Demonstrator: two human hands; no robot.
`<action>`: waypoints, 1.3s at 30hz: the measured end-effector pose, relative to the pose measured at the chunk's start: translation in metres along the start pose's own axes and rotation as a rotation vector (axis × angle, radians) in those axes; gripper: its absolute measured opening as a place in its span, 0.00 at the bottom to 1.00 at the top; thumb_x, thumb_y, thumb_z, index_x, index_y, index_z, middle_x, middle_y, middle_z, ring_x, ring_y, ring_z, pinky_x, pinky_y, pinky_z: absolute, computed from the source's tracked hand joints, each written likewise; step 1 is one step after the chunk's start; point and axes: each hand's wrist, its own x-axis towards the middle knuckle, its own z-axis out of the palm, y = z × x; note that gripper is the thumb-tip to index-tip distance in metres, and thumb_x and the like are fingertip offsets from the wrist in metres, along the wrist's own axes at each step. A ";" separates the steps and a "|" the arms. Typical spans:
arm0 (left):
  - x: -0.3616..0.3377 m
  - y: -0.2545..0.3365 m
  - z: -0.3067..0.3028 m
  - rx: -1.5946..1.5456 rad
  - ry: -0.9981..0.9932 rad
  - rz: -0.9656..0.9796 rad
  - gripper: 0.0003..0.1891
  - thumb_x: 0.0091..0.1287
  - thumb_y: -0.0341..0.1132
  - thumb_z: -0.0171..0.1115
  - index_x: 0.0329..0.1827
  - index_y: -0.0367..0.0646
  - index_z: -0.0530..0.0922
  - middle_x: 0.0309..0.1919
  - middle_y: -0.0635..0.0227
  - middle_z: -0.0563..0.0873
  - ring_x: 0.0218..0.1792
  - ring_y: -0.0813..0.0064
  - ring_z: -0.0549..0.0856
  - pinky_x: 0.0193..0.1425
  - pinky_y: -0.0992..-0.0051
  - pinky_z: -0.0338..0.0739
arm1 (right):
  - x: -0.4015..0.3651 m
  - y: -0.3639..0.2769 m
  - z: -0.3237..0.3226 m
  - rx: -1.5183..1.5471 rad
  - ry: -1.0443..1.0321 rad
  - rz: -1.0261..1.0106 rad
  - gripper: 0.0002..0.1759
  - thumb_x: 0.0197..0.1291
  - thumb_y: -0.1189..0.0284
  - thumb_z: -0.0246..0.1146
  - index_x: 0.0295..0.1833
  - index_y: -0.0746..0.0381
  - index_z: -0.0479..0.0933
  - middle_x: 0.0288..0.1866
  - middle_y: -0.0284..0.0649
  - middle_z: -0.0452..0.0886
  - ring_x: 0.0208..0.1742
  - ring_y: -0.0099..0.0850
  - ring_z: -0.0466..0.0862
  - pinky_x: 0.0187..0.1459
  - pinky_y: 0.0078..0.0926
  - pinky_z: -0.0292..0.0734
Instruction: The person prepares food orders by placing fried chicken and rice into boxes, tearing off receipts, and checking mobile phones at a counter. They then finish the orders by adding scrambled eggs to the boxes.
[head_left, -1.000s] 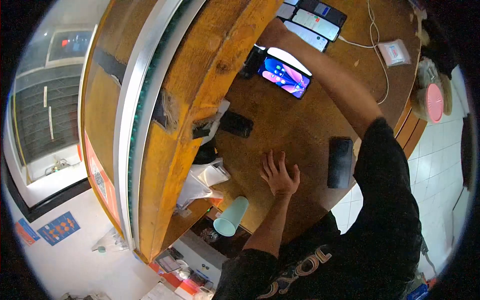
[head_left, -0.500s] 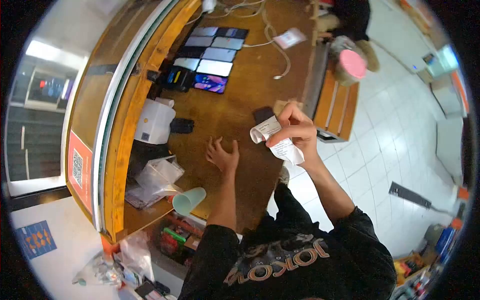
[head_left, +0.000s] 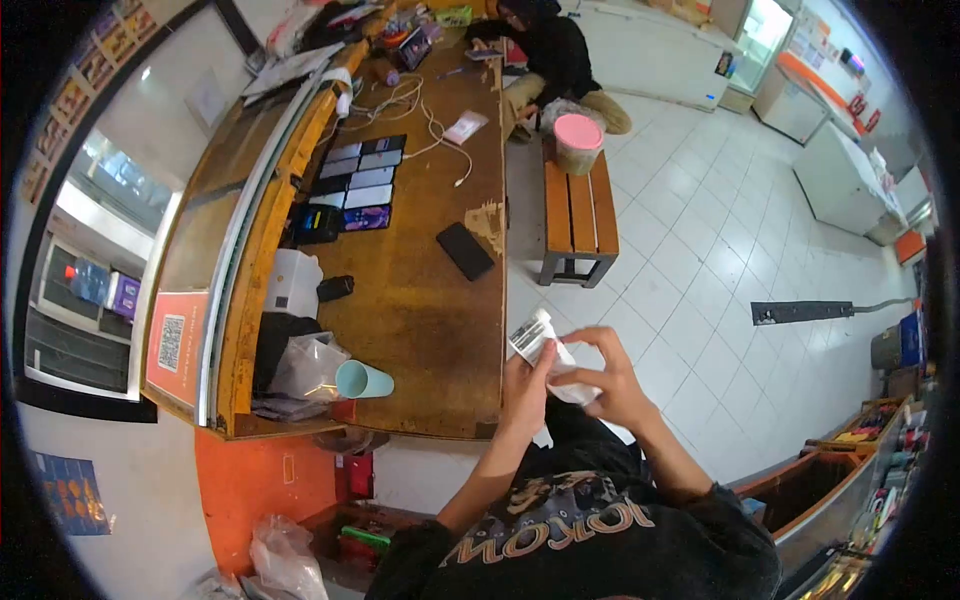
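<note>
A curled white paper receipt (head_left: 533, 336) with dark print is held in front of my body, just past the table's near right corner. My left hand (head_left: 524, 396) pinches it from the left, thumb on top. On the other side my right hand (head_left: 614, 388) has its fingers bent around the paper's lower end. A dark phone (head_left: 465, 251) lies on the wooden table (head_left: 420, 330), farther off than both hands.
Several phones (head_left: 370, 176) lie in rows on the table beside a white cable (head_left: 437, 130). A pale green cup (head_left: 363, 380) stands near the left edge. Another person (head_left: 555, 55) sits beyond a bench (head_left: 580, 220) bearing a pink-lidded tub (head_left: 579, 140).
My left hand has left the tabletop and now grips the receipt alongside my right hand. The receipt has come closer to my body. The view has tilted up, showing more of the room.
</note>
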 end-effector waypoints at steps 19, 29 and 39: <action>-0.137 -0.213 0.240 0.515 -0.902 -0.197 0.10 0.69 0.31 0.63 0.49 0.35 0.83 0.43 0.69 0.87 0.43 0.84 0.82 0.48 0.77 0.78 | -0.361 0.000 -0.184 0.431 0.647 0.867 0.11 0.67 0.67 0.57 0.41 0.64 0.67 0.35 0.35 0.72 0.36 0.22 0.75 0.39 0.22 0.73; -0.247 -0.326 0.473 0.811 -1.612 -0.338 0.08 0.67 0.28 0.64 0.46 0.34 0.84 0.37 0.70 0.87 0.37 0.85 0.82 0.39 0.81 0.76 | -0.516 -0.059 -0.383 0.501 1.275 0.765 0.10 0.65 0.74 0.64 0.47 0.65 0.73 0.39 0.34 0.81 0.42 0.19 0.80 0.43 0.18 0.77; -0.282 -0.455 0.615 0.900 -1.898 -0.632 0.09 0.66 0.29 0.66 0.46 0.33 0.84 0.38 0.69 0.88 0.36 0.84 0.82 0.40 0.81 0.76 | -0.631 -0.030 -0.506 0.486 1.999 0.377 0.21 0.63 0.80 0.64 0.59 0.63 0.66 0.48 0.42 0.80 0.48 0.25 0.82 0.49 0.23 0.80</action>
